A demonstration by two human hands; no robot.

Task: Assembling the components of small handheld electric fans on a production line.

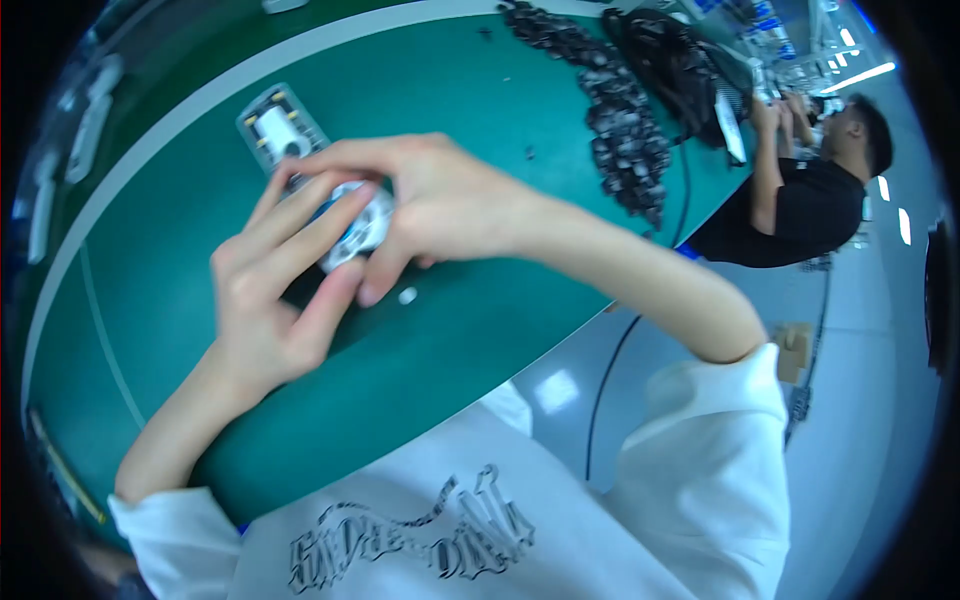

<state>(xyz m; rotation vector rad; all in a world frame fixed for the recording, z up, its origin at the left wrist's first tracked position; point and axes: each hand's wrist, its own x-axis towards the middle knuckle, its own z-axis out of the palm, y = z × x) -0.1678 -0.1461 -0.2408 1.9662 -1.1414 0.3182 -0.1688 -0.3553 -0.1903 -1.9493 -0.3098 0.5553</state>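
My left hand [262, 290] and my right hand [445, 200] meet above the green table, both closed around a small white part with a blue patch [372, 224]. Fingers cover much of this part, so its exact kind does not show. Just beyond my fingertips lies a long clear-and-white casing [275, 122] with small brass-coloured spots; its near end is hidden behind my hands. A tiny white piece [407, 295] rests on the table near my right thumb.
A long heap of small black parts [622, 125] spreads over the table's far right, beside a black bundle [665, 60]. A co-worker in black [800, 205] is at the right. Dark cables [610, 380] hang past the table's near edge [560, 345].
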